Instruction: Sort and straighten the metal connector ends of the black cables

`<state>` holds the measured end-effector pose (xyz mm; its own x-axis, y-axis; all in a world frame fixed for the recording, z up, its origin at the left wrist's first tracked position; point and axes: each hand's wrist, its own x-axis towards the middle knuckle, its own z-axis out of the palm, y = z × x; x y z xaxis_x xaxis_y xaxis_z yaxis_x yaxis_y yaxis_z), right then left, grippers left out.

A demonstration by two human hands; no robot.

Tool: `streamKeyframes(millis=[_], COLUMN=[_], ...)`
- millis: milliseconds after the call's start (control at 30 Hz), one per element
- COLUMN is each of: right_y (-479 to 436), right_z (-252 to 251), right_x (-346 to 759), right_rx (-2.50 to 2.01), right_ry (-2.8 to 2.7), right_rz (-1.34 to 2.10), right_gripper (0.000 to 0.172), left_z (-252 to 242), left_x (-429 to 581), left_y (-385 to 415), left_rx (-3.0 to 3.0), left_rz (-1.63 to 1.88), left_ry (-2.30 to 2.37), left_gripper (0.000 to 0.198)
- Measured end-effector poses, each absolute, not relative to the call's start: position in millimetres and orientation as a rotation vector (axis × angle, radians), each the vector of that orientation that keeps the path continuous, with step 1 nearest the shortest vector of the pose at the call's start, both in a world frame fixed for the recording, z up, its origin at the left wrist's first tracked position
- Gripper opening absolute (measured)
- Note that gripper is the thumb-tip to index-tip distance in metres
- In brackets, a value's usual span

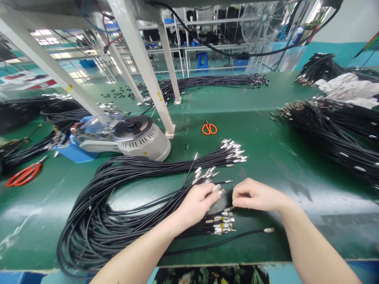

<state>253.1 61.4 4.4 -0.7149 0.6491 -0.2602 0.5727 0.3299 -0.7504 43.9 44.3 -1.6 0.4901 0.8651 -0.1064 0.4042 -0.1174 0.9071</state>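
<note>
My left hand [198,202] is closed around a few black cables, and their metal connectors [218,189] stick out past its thumb and fingers. To its right, my right hand [256,194] is pinched, its fingertips at the metal end of a cable [229,209]. How firmly it grips that end is partly hidden. A large bundle of black cables [85,205] loops in a U shape on the green table. Its upper branch ends in silvery connectors [235,152]. Below my hands lie connectors with yellow bands [220,227], and a single cable end [269,230] lies apart.
A grey round tape dispenser [145,140] stands behind the loop, beside a white metal post [148,67]. Orange-handled scissors [209,128] lie further back, and another orange-handled pair [25,175] at left. A thick cable heap [331,130] covers the right side.
</note>
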Motion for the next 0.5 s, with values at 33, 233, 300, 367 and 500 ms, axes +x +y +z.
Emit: streamKeyframes(millis=[33,233,300,367,500], right_y=[61,59,59,59,60], right_z=[4,-4,-3,-1,-1], right_x=[255,251,249,249,249], right_rx=[-1.197,-1.254,-1.207,-1.169,-1.088], right_ry=[-2.517,-2.692,-2.679,-2.663,-2.682], right_rz=[1.319,1.063,1.075,1.092,1.095], right_gripper=[0.013,0.006,0.008,0.009,0.017], left_z=[-1,-5,-8,-11,-13], left_x=[43,50,56,60,61], left_y=[46,45,42,39,40], left_rx=[1.680,1.925,2.028,2.076,2.036], left_rz=[0.599,0.494,0.374,0.307,0.277], left_ry=[1.113,1.148,1.125,1.128,1.188], left_gripper=[0.027,0.016,0.016,0.017,0.025])
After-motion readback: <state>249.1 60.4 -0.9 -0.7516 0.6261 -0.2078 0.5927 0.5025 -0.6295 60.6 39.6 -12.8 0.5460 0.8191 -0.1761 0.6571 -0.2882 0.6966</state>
